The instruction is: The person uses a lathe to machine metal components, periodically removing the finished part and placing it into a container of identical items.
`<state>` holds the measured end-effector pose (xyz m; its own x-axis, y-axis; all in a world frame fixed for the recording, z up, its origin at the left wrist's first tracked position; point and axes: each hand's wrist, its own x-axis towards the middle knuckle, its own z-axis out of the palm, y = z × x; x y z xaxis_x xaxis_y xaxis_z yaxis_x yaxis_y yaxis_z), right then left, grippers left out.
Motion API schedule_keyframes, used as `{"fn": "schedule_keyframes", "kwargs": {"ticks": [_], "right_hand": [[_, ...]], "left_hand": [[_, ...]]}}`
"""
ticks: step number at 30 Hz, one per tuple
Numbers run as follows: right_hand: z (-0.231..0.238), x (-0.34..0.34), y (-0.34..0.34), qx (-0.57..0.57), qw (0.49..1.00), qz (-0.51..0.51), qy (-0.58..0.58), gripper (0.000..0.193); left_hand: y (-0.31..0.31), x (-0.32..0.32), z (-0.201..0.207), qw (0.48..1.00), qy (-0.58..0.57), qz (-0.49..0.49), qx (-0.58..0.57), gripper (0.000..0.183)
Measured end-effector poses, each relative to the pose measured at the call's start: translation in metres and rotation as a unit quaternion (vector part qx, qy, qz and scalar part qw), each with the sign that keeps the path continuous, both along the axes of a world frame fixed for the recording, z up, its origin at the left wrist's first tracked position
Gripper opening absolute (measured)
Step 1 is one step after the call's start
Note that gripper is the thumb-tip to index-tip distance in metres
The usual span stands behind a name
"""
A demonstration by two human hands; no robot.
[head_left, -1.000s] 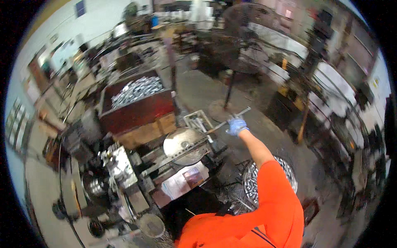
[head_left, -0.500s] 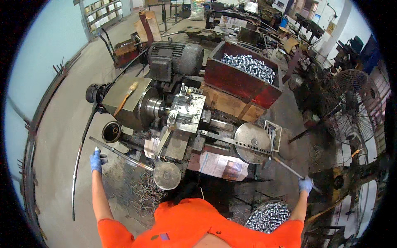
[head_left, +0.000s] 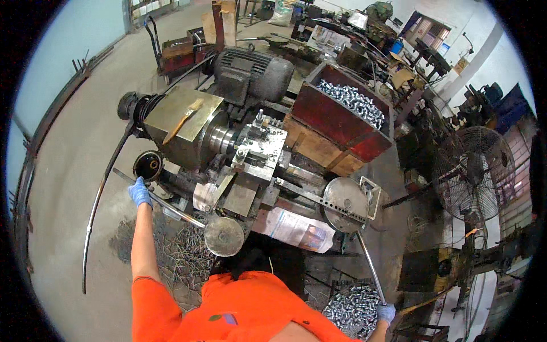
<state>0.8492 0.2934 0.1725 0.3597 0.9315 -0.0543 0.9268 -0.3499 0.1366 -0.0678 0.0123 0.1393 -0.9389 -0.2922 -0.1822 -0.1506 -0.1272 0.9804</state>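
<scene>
Lathe levers [head_left: 162, 200], gloved hands [head_left: 139, 192] outstretched, gripping

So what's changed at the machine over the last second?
The left hand has come into view and taken hold of a long lever on the machine's left. The right hand stays gripping the other lever, now swung low beside the person. The red parts bin is unmoved.

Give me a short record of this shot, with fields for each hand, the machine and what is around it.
left hand: left hand in a blue glove, gripping a long lever on the lathe's left
right hand: right hand in a blue glove, gripping the end of a rod that runs up to a round disc
machine: lathe with a motor behind it
around: red crate of metal parts, fan on the right, shavings on the floor
</scene>
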Motion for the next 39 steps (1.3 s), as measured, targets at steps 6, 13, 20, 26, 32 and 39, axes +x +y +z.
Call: {"fn": "schedule_keyframes", "kwargs": {"ticks": [6,13,20,26,32,39], "right_hand": [[0.015,-0.026,-0.03,0.001,0.999,-0.032,0.014,0.037],[0.018,-0.033,-0.033,-0.016,0.999,-0.039,-0.007,0.041],[0.011,-0.026,-0.037,-0.001,0.999,-0.036,-0.001,0.045],[0.006,-0.02,-0.041,0.02,0.999,-0.045,0.002,0.041],[0.007,-0.027,-0.045,0.031,0.997,-0.065,-0.003,0.036],[0.01,-0.033,-0.053,0.045,0.997,-0.051,0.028,0.035]], "left_hand": [[-0.001,-0.005,-0.009,0.999,0.024,-0.027,0.031,0.015],[-0.005,-0.005,-0.01,0.999,0.006,-0.03,0.01,0.018],[-0.006,-0.002,-0.01,0.999,0.021,-0.043,0.024,0.02],[-0.005,-0.002,-0.009,0.999,0.008,-0.05,0.014,0.019],[-0.007,-0.011,-0.019,0.998,0.023,-0.053,0.035,0.018],[-0.008,-0.015,-0.024,0.997,0.045,-0.027,0.054,0.02]]}}
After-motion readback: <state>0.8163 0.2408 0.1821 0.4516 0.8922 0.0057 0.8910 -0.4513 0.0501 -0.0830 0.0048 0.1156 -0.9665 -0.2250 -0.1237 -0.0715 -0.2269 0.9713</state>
